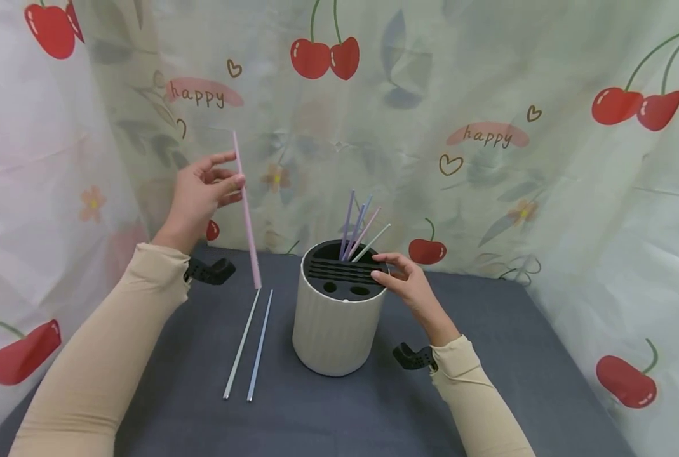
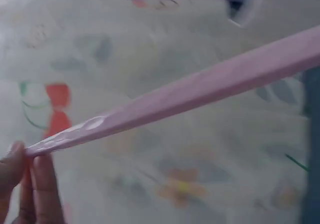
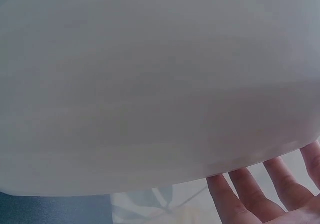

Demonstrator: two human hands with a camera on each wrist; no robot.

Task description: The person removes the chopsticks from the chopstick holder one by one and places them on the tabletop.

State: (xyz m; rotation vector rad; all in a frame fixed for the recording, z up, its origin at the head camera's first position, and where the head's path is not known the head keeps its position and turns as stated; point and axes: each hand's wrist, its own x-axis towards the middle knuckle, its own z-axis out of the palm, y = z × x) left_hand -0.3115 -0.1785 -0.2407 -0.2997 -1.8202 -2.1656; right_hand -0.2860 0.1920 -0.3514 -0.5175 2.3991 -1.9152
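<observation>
A beige sleeve (image 1: 99, 349) fills the lower left corner, leading up to a raised left hand (image 1: 204, 190), whose thumb and fingers pinch a pink stick (image 1: 249, 228) along its upper part. The stick hangs tilted, upper end leaning left, its thicker end down toward the counter (image 1: 328, 419) (the left wrist view shows a wavy stretch on it close to the fingertips). Of the two hands, the right hand (image 1: 408, 279) is the lower: its bent fingers and thumb hold the rim of a cream holder (image 1: 337, 336), with the tips of thumb and forefinger over the black insert (image 1: 345, 291), and in the right wrist view four fingers reach the holder's edge. The holder stands upright on the counter; its insert has narrow slots across the middle, two round holes at the near side and a larger opening at the back. In that opening lean purple, blue, pink and pale green sticks (image 1: 345, 228). Left of the holder, a pale green stick (image 1: 241, 346) and a blue stick (image 1: 261, 346) lie side by side, apart from each other. The pink stick's lower end appears right by the pale green one's far tip, though whether they touch I cannot tell. Behind everything hangs a cherry-printed curtain (image 1: 339, 127).
</observation>
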